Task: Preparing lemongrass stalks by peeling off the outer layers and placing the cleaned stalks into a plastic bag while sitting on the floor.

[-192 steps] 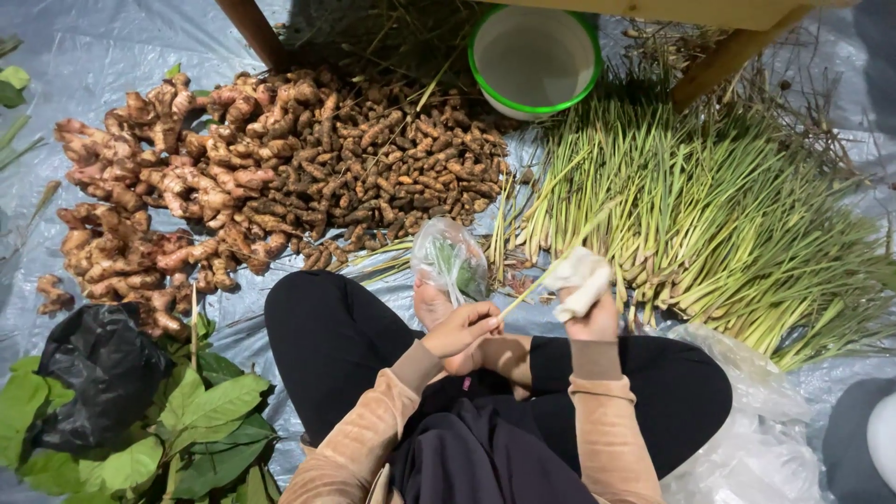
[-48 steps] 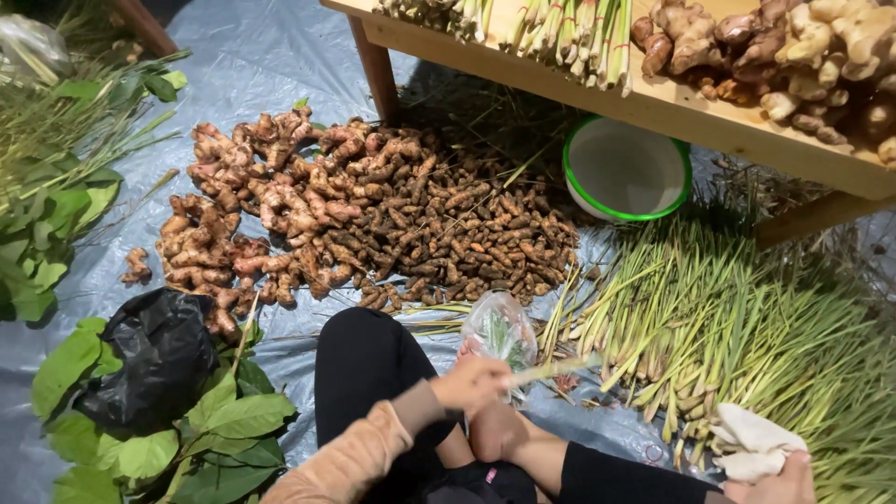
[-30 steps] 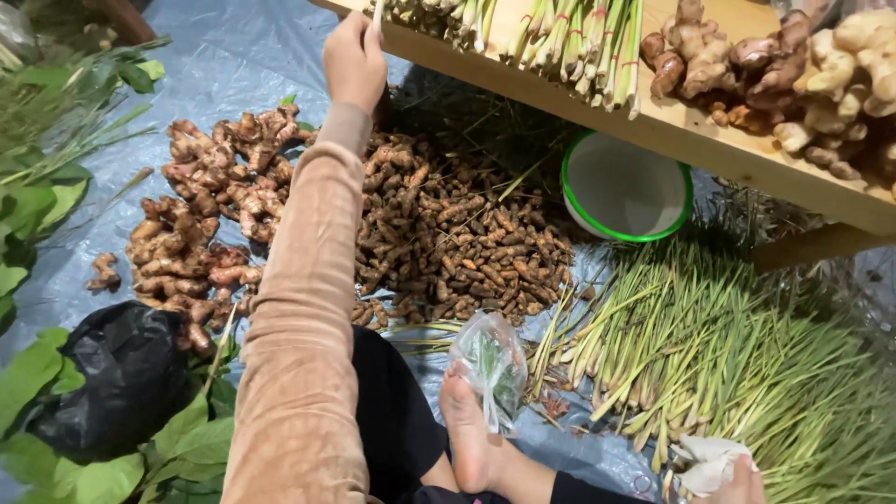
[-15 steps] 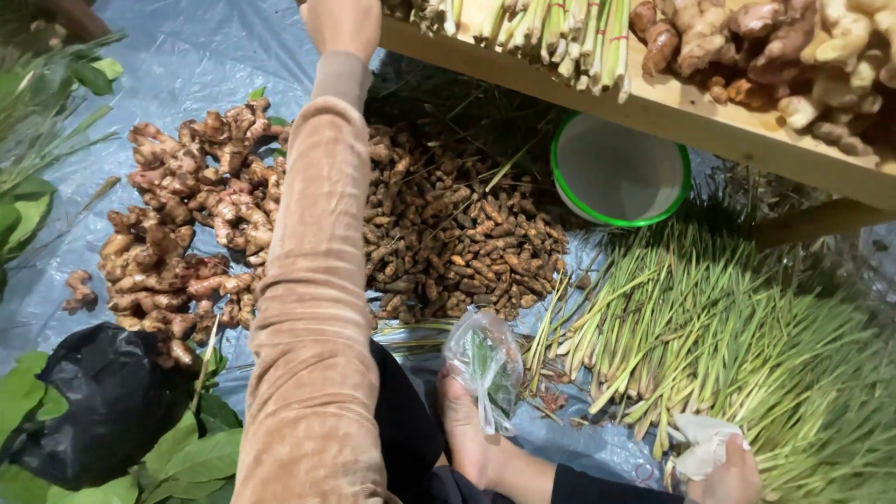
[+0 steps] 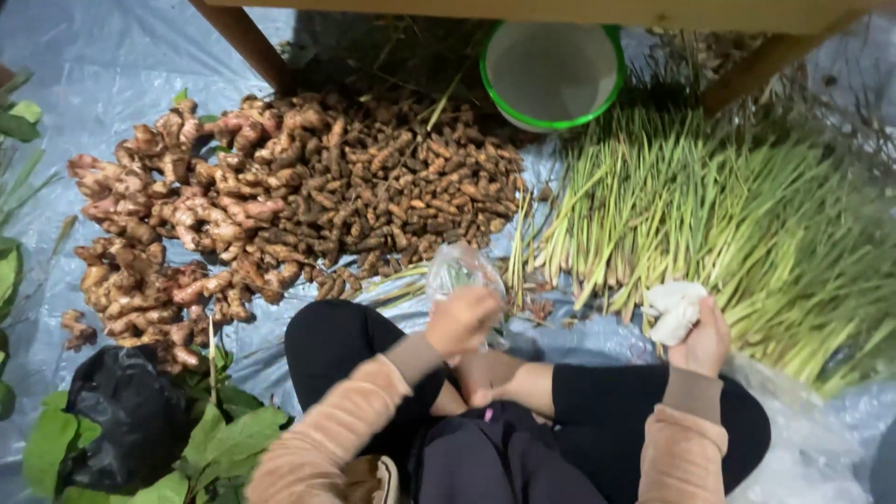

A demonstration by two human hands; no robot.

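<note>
I sit cross-legged on a tarp. My left hand (image 5: 462,322) is curled at the lower edge of a small clear plastic bag (image 5: 459,271) that rests by my bare foot (image 5: 485,378). My right hand (image 5: 702,341) grips a crumpled white cloth (image 5: 674,311) at the near edge of a big pile of green lemongrass stalks (image 5: 719,215). Both arms wear peach sleeves; my legs are in black.
A heap of small brown turmeric roots (image 5: 392,187) lies ahead, with pinkish ginger (image 5: 159,233) to its left. A green-rimmed bowl (image 5: 551,70) sits under a wooden table, whose leg (image 5: 247,42) stands at top left. A black bag (image 5: 126,420) and green leaves (image 5: 233,439) lie at lower left.
My left arm, stretched up to the shelf half a second ago, has come back down to the plastic bag. The view has tilted down; the shelf's produce is out of sight.
</note>
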